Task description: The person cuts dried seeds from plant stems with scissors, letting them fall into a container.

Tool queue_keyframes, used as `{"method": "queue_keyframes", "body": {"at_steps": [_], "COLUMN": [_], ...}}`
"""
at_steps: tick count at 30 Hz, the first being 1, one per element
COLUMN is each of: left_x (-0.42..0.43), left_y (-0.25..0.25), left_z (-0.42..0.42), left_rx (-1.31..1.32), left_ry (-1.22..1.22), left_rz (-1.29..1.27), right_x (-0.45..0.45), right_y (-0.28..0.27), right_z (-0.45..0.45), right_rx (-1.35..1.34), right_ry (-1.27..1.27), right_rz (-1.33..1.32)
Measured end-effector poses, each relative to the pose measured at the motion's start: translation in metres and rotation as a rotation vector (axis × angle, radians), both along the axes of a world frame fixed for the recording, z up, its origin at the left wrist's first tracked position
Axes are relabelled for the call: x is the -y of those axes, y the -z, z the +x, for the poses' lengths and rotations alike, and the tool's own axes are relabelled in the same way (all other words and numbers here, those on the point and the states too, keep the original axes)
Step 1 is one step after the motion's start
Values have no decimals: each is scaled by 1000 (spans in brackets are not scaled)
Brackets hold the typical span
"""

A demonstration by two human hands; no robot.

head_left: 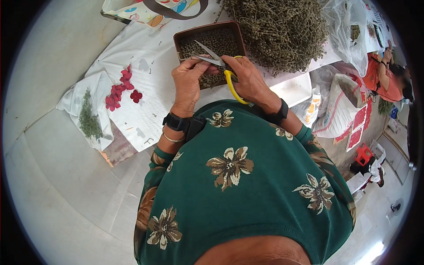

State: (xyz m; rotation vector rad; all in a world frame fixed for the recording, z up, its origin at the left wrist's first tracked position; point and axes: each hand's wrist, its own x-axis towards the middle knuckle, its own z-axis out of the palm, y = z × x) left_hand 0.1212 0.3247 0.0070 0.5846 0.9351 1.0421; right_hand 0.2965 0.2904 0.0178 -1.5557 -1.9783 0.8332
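In the head view, gripping smooth metal scissors by yellow handles in the right hand, with blades parted above a brown-rimmed rectangular box of small, round, dull-brown pods, near the table's near edge. Pinching with the left hand close to the blades, but too small to tell on what. Beyond the right hand, piled on the table in a coarse, tangled heap: dry stems. Just beside, crumpled and see-through, a plastic bag. Toward the left corner, scattered velvety red flowers and feathery green sprigs on white sheeting. At the far edge, a printed bag. Right of the table, a bulging woven sack and a person in orange.
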Motion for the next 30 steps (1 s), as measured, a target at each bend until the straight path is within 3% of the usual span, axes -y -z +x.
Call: {"method": "queue_keyframes", "body": {"at_steps": [20, 24, 26, 29, 30], "left_x": [-4, -4, -5, -6, -6], "left_y": [-3, 4, 4, 4, 4], "left_z": [1, -2, -5, -8, -9], "left_rx": [-89, -20, 147, 215, 199], "left_ry": [-18, -3, 44, 76, 83], "left_rz": [129, 55, -39, -101, -115], "right_x": [-2, -2, -3, -8, -8], "right_y": [2, 3, 2, -8, -6], "right_z": [-4, -3, -1, 3, 5], "right_rx": [-73, -115, -137, -227, -228], "right_ry": [73, 79, 77, 171, 168], "right_rz": [13, -20, -32, -380, -379]}}
